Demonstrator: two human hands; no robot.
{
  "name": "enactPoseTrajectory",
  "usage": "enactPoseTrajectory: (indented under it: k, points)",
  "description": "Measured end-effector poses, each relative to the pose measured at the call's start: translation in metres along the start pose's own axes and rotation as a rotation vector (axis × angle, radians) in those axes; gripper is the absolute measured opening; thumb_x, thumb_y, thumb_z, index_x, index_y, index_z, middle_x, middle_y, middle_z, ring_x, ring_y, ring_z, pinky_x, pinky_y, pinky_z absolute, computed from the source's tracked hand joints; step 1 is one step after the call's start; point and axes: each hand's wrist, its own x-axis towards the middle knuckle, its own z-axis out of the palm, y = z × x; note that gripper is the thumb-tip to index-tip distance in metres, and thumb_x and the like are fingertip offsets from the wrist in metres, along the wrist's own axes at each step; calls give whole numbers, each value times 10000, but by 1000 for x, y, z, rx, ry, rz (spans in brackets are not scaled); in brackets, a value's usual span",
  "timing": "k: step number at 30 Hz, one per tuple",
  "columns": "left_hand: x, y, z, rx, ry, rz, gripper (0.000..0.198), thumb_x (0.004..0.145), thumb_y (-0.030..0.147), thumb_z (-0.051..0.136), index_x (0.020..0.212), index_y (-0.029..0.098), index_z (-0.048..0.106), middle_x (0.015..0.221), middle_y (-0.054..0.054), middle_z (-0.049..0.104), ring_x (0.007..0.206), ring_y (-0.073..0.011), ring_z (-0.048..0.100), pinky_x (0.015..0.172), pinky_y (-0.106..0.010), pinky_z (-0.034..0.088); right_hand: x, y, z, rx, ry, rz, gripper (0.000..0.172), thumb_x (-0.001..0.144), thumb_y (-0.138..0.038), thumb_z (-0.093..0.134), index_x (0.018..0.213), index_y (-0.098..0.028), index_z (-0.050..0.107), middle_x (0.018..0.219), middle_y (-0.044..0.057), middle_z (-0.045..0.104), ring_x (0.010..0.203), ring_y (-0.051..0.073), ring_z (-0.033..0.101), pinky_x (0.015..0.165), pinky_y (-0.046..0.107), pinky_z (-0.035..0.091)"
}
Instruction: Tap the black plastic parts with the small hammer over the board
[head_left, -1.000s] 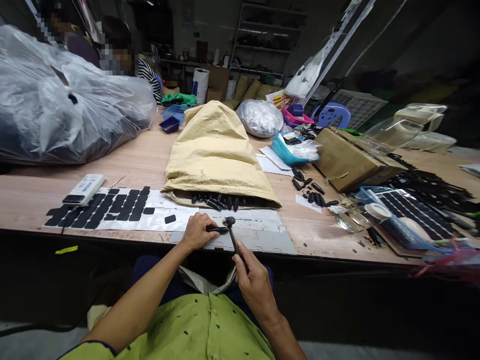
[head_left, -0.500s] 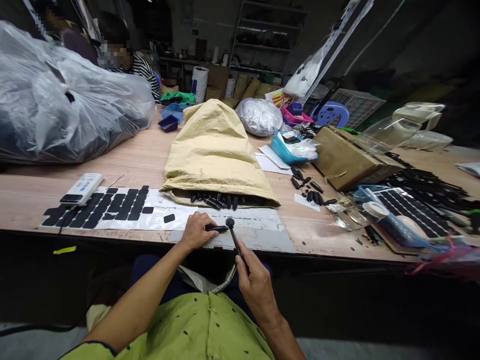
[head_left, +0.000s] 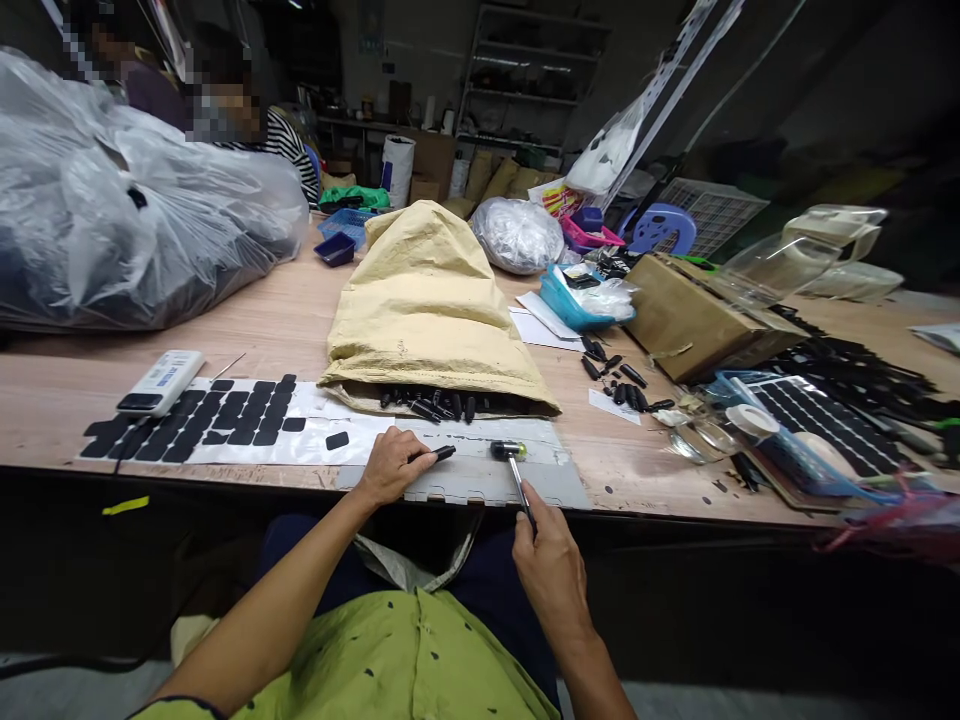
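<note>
My left hand (head_left: 390,465) pinches a small black cylindrical part (head_left: 442,453) flat against a grey metal plate (head_left: 547,480) at the table's front edge. My right hand (head_left: 551,565) grips the handle of a small hammer (head_left: 510,455), whose black head with a yellow tip rests on the plate a little to the right of the part. Just behind lies a tan sack (head_left: 431,300), its open mouth spilling several more black parts (head_left: 431,405).
A white sheet of black adhesive pads (head_left: 225,420) and a white remote (head_left: 161,380) lie at left. A big clear plastic bag (head_left: 127,220) sits far left, two people behind it. A cardboard box (head_left: 690,315), loose black parts (head_left: 626,385) and solar panels (head_left: 817,425) crowd the right.
The hammer head has moved right, off the end of the black part, and my right hand shifted right with it. My left hand keeps the part in place.
</note>
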Motion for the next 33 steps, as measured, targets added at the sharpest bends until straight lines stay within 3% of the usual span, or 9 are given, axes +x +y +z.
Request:
enactPoseTrajectory:
  k: [3,8,15,19,22,26,30,33]
  points:
    - [1,-2,0,-8,0,-12,393,984,399,420,783,220,705,825,-20,656,857,-193,507,796,-353,350,1,-2,-4,-112,-71,85,486,930,-282,400,1382,-234,570,1110,88,651,913,216,646,716,300,496]
    - [0,0,-3,-104,-2,-61,467,1011,390,321,771,223,685,825,-17,648,849,-190,504,809,-354,356,0,-9,-3,-108,-174,137,505,947,-300,391,1437,-259,509,1138,81,667,935,222,650,707,289,471]
    - [-1,-1,-6,-154,-10,-37,495,1011,405,302,756,221,685,804,-32,641,843,-195,506,813,-358,361,-1,-7,3,-75,-156,170,512,942,-316,409,1447,-297,493,1117,69,706,871,210,682,664,271,471]
    - [-3,1,-10,-133,-53,42,332,924,480,528,805,230,710,855,-26,664,905,-210,519,866,-369,363,-1,-5,5,-65,-141,159,517,936,-308,407,1444,-286,500,1171,73,695,889,205,684,665,263,476]
    - [-11,3,-13,-91,-125,127,207,799,467,718,846,268,752,1096,-32,656,1092,-258,506,997,-422,329,-2,-4,6,-55,-123,146,513,941,-307,395,1442,-280,504,1210,68,686,910,207,685,670,262,471]
    - [-32,6,-10,-4,-193,231,157,722,404,807,847,314,772,1436,-19,485,1323,-335,367,1113,-512,233,-3,-2,8,-52,-93,103,504,944,-314,391,1429,-275,522,1186,71,700,876,210,691,640,269,463]
    - [-51,9,-2,87,-162,268,222,676,341,842,872,293,750,1535,-32,384,1378,-362,307,1143,-567,182,-3,-1,9,-73,-76,92,502,944,-312,389,1426,-273,524,1196,77,694,861,215,688,622,281,458]
    - [-45,9,-2,57,-40,207,227,682,358,826,857,260,721,1444,-54,494,1305,-334,407,1103,-522,292,-4,-1,9,-82,-90,92,498,954,-321,381,1431,-278,517,1187,77,694,851,217,684,615,286,454]
